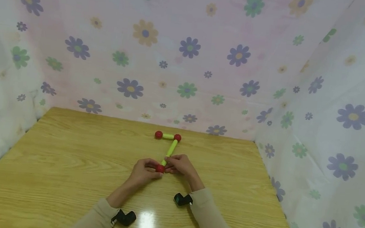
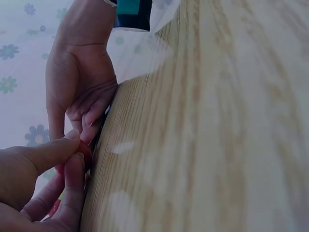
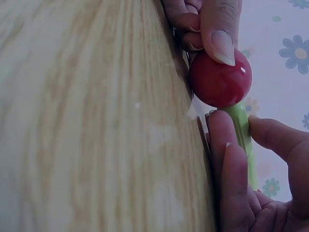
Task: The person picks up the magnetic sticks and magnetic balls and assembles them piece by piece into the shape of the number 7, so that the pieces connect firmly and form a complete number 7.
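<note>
A joined figure of red balls and yellow-green rods lies on the wooden table. My left hand [image 1: 143,172] pinches the nearest red ball [image 1: 160,169] between thumb and fingers; the right wrist view shows the thumb on that glossy ball [image 3: 221,79]. With thumb and fingers on either side, my right hand [image 1: 181,164] grips the longer rod [image 1: 171,148] close to where it meets this ball. Farther back, the rod reaches a second red ball [image 1: 177,137]. From there a shorter rod [image 1: 168,136] runs left to a third red ball [image 1: 158,135].
The wooden table [image 1: 74,162] ends at a flower-patterned cloth [image 1: 160,67] behind, with more cloth along both sides. A black device [image 1: 126,218] is strapped at the left wrist, another black device [image 1: 182,199] at the right.
</note>
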Demonstrator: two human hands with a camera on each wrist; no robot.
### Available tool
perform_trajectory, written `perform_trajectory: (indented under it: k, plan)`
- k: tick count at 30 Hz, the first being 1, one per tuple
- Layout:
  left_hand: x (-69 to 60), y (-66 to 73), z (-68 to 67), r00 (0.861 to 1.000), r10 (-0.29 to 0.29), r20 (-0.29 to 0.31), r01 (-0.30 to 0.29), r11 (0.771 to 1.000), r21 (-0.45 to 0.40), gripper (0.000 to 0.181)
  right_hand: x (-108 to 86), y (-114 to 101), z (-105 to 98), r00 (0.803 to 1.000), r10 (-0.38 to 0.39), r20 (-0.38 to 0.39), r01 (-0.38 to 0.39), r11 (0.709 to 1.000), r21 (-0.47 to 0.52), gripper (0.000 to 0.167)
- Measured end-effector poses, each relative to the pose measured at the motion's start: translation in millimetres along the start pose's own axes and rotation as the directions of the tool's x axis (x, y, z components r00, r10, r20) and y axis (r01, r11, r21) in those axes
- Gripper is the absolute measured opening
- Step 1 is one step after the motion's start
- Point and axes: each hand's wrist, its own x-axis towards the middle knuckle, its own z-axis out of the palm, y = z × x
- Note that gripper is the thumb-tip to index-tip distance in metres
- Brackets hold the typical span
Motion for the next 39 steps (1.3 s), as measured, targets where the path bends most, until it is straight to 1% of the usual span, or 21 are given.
perform_trajectory:
  k: [3, 9, 12, 14, 18, 21, 26, 28, 33, 35, 37, 39]
  plan:
    - [-1.1, -0.1, 1.2, 1.0, 0.003, -0.005, -0.003, 1.0, 0.004, 0.037, -0.1, 0.9, -0.2, 1.0, -0.021, 0.006, 0.021, 1.0, -0.003, 0.035]
    - [-3.3, -1.8, 6.9, 1.0, 0.003, 0.022, -0.002, 1.0, -0.028, 0.033, -1.6, 4.6, -1.8, 1.0, -0.027, 0.0, 0.027, 1.0, 0.009, 0.032]
    - [-3.7, -2.1, 9.5, 1.0, 0.014, 0.008, -0.013, 0.999, -0.033, 0.031, -3.1, 5.1, -1.9, 0.999, -0.035, -0.004, 0.035, 0.999, 0.005, 0.031]
    - [-4.1, -1.3, 10.7, 1.0, 0.009, -0.006, -0.009, 0.999, -0.041, 0.031, -4.7, 4.9, -1.6, 0.999, -0.048, -0.008, 0.048, 0.999, -0.006, 0.031]
    - [-5.0, 0.0, 12.6, 1.0, -0.002, -0.019, 0.001, 0.999, -0.046, 0.031, -7.4, 4.2, -1.3, 0.999, -0.045, -0.022, 0.045, 0.999, -0.014, 0.032]
    - [-5.5, 0.2, 13.6, 1.0, 0.001, -0.021, -0.002, 0.999, -0.05, 0.031, -9.4, 3.4, -1.7, 0.999, -0.039, -0.027, 0.039, 0.999, -0.009, 0.032]
    - [-7.2, -0.5, 12.2, 1.0, 0.017, -0.013, -0.017, 0.999, -0.036, 0.033, -11.7, 3.8, -2.9, 0.999, -0.036, -0.002, 0.036, 0.999, 0.013, 0.033]
    - [-6.7, -1.5, 9.3, 1.0, 0.009, -0.002, -0.009, 0.999, -0.043, 0.036, -12.8, 4.1, -2.9, 1.0, -0.029, 0.005, 0.029, 0.999, 0.026, 0.035]
    - [-2.0, -2.7, -5.0, 0.999, -0.043, 0.025, 0.046, 0.991, -0.128, 0.041, -17.3, 2.9, -2.6, 0.999, -0.037, 0.008, 0.037, 0.998, 0.041, 0.041]
    - [-0.1, -1.4, -13.6, 0.997, -0.069, 0.032, 0.074, 0.981, -0.18, 0.041, -19.9, 1.7, -2.8, 0.999, -0.048, 0.001, 0.048, 0.998, 0.034, 0.043]
    - [1.3, 0.6, -24.5, 0.996, -0.081, 0.042, 0.088, 0.974, -0.207, 0.042, -23.0, 0.9, -4.0, 0.998, -0.052, -0.017, 0.052, 0.998, 0.023, 0.044]
    - [3.5, 3.3, -36.4, 0.995, -0.089, 0.046, 0.097, 0.97, -0.222, 0.043, -26.4, 0.2, -7.3, 0.994, -0.089, -0.063, 0.087, 0.996, -0.025, 0.044]
